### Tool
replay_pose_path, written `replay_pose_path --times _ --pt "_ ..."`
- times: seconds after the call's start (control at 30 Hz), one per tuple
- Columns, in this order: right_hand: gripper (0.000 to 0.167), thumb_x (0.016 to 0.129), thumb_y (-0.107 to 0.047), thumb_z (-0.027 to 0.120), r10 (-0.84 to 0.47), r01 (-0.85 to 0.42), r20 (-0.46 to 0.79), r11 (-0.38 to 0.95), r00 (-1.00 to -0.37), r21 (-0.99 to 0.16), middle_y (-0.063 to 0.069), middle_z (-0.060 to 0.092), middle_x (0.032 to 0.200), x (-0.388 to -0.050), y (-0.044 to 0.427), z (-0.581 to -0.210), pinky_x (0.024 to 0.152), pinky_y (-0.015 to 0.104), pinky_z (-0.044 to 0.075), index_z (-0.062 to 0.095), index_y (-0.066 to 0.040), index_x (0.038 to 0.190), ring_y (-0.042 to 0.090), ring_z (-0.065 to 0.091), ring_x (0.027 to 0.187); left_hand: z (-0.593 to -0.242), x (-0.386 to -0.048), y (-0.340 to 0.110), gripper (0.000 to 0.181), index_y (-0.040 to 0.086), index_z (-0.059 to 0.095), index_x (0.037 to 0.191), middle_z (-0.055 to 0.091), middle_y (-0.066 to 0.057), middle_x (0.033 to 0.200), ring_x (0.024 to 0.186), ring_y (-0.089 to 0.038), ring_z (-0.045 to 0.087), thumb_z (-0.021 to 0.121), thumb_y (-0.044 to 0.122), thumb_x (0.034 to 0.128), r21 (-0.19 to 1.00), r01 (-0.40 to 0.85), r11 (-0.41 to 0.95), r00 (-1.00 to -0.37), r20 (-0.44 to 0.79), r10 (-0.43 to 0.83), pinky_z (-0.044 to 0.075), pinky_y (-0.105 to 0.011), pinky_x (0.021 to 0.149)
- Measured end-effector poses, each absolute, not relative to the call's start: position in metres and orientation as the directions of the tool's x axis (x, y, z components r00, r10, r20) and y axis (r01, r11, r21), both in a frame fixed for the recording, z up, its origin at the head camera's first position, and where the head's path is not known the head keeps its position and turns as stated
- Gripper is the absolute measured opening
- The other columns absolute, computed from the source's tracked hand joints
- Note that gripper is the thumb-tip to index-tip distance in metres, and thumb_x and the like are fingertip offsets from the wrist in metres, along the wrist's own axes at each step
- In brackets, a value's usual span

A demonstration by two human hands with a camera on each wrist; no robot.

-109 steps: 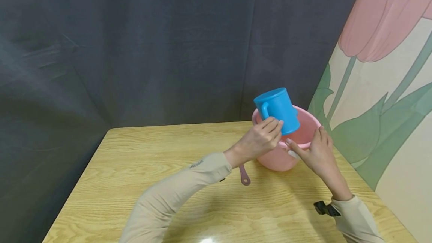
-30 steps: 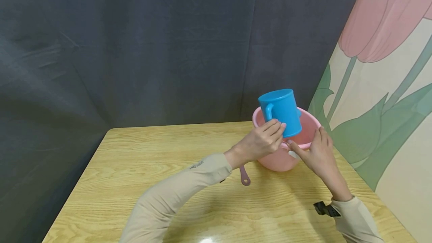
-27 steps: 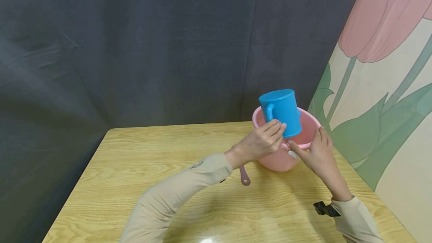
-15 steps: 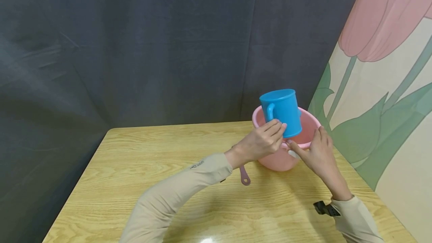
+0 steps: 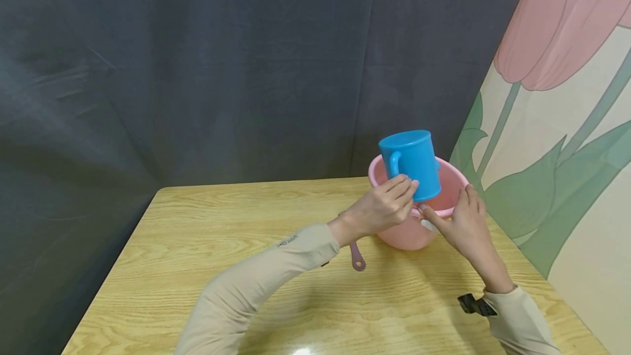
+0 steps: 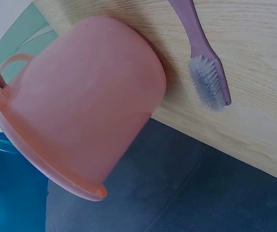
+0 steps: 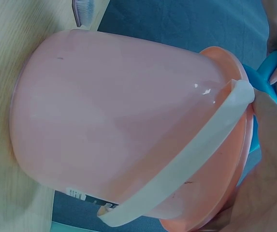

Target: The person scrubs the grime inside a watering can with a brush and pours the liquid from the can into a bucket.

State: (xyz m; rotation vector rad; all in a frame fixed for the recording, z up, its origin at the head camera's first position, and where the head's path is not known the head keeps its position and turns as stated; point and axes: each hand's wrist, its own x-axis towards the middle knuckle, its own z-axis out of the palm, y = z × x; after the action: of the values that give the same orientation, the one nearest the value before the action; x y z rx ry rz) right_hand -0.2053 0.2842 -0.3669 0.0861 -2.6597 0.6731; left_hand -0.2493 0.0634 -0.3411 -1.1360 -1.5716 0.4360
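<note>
My left hand [image 5: 386,201] pinches the lower part of the handle of a blue plastic mug [image 5: 416,166]. The mug hangs slightly tilted over the mouth of a pink bucket [image 5: 404,237]. Whether its upper end is the opening or the base, I cannot tell. My right hand [image 5: 465,226] grips the bucket's rim at the near right, with the thumb apart from the other fingers. The bucket stands on the table; its white handle [image 7: 177,169] hangs down the side in the right wrist view. Its inside is mostly hidden by the mug.
A purple scrubbing brush [image 6: 208,72] with pale bristles lies on the wooden table [image 5: 222,223], left of the bucket. In the head view only its handle end [image 5: 358,259] shows below my left wrist. A dark curtain [image 5: 256,70] hangs behind; a tulip-painted wall [image 5: 581,179] borders the right.
Since the oldest frame, my left hand has shifted the mug slightly right and turned it more upright. Over the last half second it stays almost still. My right hand keeps its place on the bucket.
</note>
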Motion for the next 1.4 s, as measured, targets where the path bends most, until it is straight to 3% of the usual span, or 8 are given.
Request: replay_pose_path --times 0.47,0.83,1.4 --pt "0.109 0.09 -0.052 0.066 0.049 -0.135 0.375 0.884 -0.926 -0.448 0.049 0.011 0.147 -0.206 0.285 -0.367 0.097 0.081 0.021 0.011 0.026 0.143 0.069 0.015 0.13 -0.342 -0.25 0.062 0.019 0.012 0.076 0.11 0.068 -0.006 0.124 0.114 -0.021 0.062 0.065 0.019 0.0969 -0.748 0.445 0.493 0.032 0.563 0.826 0.038 -0.035 0.11" --pt "0.109 0.09 -0.052 0.066 0.057 -0.128 0.369 0.879 -0.928 -0.459 0.048 0.011 0.148 -0.207 0.285 -0.368 0.098 0.079 0.022 0.012 0.025 0.143 0.067 0.014 0.131 -0.356 -0.255 0.057 0.023 0.015 0.075 0.114 0.07 -0.002 0.119 0.109 -0.018 0.061 0.07 0.025 0.0941 -0.704 0.48 0.524 -0.065 0.567 0.821 0.043 -0.03 0.105" --pt "0.108 0.09 -0.05 0.066 0.05 -0.14 0.374 0.874 -0.926 -0.465 0.047 0.01 0.149 -0.205 0.282 -0.367 0.099 0.079 0.021 0.011 0.025 0.144 0.067 0.013 0.132 -0.35 -0.255 0.046 0.018 0.011 0.075 0.11 0.071 -0.003 0.114 0.105 -0.018 0.066 0.062 0.014 0.097 -0.674 0.462 0.576 -0.02 0.642 0.767 0.049 -0.029 0.097"
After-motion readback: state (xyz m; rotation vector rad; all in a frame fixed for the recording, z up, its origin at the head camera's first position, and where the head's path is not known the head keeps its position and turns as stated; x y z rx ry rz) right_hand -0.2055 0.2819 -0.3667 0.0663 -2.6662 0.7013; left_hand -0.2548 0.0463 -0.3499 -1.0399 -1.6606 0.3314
